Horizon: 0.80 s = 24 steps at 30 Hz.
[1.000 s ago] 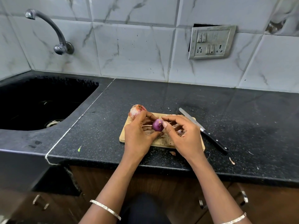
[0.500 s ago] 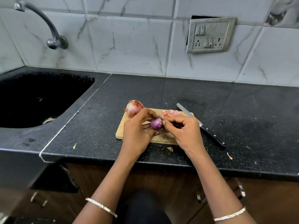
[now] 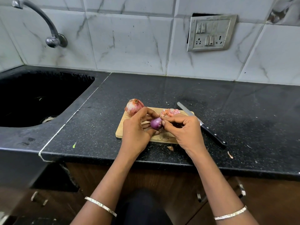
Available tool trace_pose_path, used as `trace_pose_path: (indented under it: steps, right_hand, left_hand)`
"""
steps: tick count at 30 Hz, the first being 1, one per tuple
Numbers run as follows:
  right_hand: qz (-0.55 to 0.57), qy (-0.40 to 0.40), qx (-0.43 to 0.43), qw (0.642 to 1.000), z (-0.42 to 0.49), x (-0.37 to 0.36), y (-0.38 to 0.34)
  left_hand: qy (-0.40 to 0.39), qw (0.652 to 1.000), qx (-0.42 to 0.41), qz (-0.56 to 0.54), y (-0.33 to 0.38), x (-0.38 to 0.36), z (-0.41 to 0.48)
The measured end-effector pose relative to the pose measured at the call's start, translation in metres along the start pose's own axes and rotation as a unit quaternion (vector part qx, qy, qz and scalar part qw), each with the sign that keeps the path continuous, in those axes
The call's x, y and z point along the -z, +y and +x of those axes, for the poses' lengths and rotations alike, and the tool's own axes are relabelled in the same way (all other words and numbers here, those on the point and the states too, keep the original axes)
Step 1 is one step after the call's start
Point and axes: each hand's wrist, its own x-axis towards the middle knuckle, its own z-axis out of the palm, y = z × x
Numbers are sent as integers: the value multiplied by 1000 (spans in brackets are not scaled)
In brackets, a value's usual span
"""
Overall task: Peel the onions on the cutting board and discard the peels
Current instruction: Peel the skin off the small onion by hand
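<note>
"Head view: what do the containers hold?"

"The black sink (image 3: 78, 88) at the left shows only its drain (image 3: 48, 118). The rest of the basin is too dark to read."

"And the cutting board?"

"The cutting board (image 3: 164, 138) has an unpeeled onion (image 3: 134, 108) at its far left corner and a heap of peels (image 3: 170, 112) along its far edge. A knife (image 3: 201, 124) lies with its blade over the far right corner and its handle on the countertop (image 3: 243, 119)."

"The hands?"

"The left hand (image 3: 138, 132) curls round a small purple onion (image 3: 156, 123) just above the board's middle. The right hand (image 3: 183, 132) pinches that onion's right end with thumb and fingertips."

"Surface and room?"

"The countertop is black and speckled, with loose peel scraps (image 3: 170, 148) near its front edge. White marbled tiles (image 3: 129, 38) stand behind it. A tap (image 3: 48, 23) reaches over the sink, and a socket plate (image 3: 211, 33) sits at the far right."
</note>
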Motion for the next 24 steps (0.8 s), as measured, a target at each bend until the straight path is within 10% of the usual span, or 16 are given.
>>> trace_pose_path:
  steps: [24]
  right_hand:
    - [11, -10, -16, 1000, 0, 2, -6]
  left_hand:
    - [-8, 1000, 10, 13, -6, 2, 2]
